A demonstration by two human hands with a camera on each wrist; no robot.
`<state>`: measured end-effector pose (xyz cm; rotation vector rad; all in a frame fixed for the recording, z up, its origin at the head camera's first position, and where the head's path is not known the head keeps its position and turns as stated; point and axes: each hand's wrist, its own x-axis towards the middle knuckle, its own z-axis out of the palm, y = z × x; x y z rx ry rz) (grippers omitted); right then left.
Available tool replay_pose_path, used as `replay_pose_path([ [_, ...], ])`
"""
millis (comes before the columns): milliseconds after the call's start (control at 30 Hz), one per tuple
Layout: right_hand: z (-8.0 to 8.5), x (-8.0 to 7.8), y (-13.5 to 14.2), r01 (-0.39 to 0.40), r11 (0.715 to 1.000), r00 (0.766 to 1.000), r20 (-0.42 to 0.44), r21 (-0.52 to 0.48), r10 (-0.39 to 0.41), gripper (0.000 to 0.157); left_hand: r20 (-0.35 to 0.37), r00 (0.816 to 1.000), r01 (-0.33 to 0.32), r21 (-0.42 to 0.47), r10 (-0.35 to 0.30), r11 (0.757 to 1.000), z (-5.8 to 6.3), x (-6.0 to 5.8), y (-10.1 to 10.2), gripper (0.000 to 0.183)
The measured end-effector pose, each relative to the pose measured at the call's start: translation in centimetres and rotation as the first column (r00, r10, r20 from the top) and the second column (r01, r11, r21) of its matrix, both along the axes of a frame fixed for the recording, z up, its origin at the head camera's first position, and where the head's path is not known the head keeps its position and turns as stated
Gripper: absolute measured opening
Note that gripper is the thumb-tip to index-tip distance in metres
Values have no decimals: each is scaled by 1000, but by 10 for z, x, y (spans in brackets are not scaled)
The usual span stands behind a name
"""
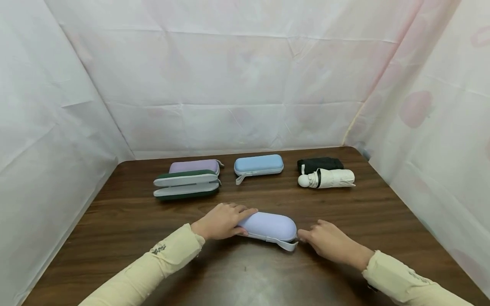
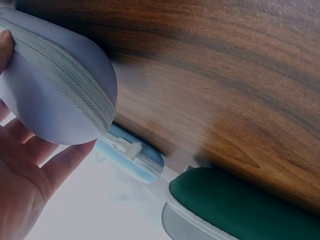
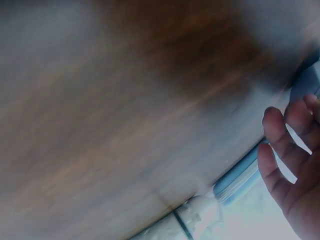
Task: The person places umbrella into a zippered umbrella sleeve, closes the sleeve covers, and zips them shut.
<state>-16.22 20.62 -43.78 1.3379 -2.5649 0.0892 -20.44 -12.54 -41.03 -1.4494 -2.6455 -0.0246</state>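
Observation:
A lavender zip case (image 1: 269, 225) lies closed near the middle of the table, its pale wrist strap (image 1: 286, 245) hanging at the right end. My left hand (image 1: 226, 221) grips the case's left end, fingers over the top and thumb on the near side. In the left wrist view the case's rounded end (image 2: 75, 85) shows its zipper seam running across. Just off the case's right end is my right hand (image 1: 331, 242), fingertips close to the strap. Its fingers (image 3: 280, 145) look loosely bent in the right wrist view, with thumb and index finger mostly hidden.
Behind the left hand an open green case (image 1: 185, 195) stands before a purple case (image 1: 193, 166). A light blue case (image 1: 259, 165) lies at the back middle. At the back right a white folded umbrella (image 1: 333, 179) lies before a black one (image 1: 321, 164). White sheets (image 1: 245, 85) surround the table.

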Motion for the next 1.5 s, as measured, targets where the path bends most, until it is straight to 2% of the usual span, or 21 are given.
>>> replay_pose_path([
  [200, 1, 11, -4, -27, 1000, 993, -114, 8, 28, 26, -12, 1000, -2, -8, 1, 1000, -1, 0, 8, 65],
  [333, 2, 15, -11, -27, 999, 984, -173, 31, 32, 25, -8, 1000, -20, -9, 20, 1000, 0, 1, 7, 65],
  [567, 2, 17, -27, -52, 997, 971, -229, 63, 65, 29, -2, 999, -42, 12, 42, 999, -1, 6, 1, 65],
  [967, 2, 18, -37, -55, 993, 956, -283, 107, 83, 29, -12, 997, -75, 12, 75, 997, -1, 12, 4, 66],
  [1133, 8, 11, -32, -24, 998, 971, -237, 53, 36, 28, -25, 996, -84, 24, 84, 996, -1, 11, 0, 67],
  [1233, 12, 5, -25, 19, 1000, 986, -163, -9, -20, 33, -18, 997, -74, 36, 75, 997, -3, 9, -9, 69],
  [1333, 15, -1, -19, 77, 995, 995, -56, -59, -80, 28, 7, 997, -83, 47, 83, 995, -4, 8, -23, 70],
  [1400, 16, -5, -17, 118, 990, 993, 32, -78, -116, 40, 35, 994, -107, 59, 105, 993, -4, 9, -34, 71],
  [1500, 17, -9, -18, 159, 982, 977, 160, -101, -142, 75, 96, 986, -143, 100, 133, 985, -5, 11, -47, 73],
])
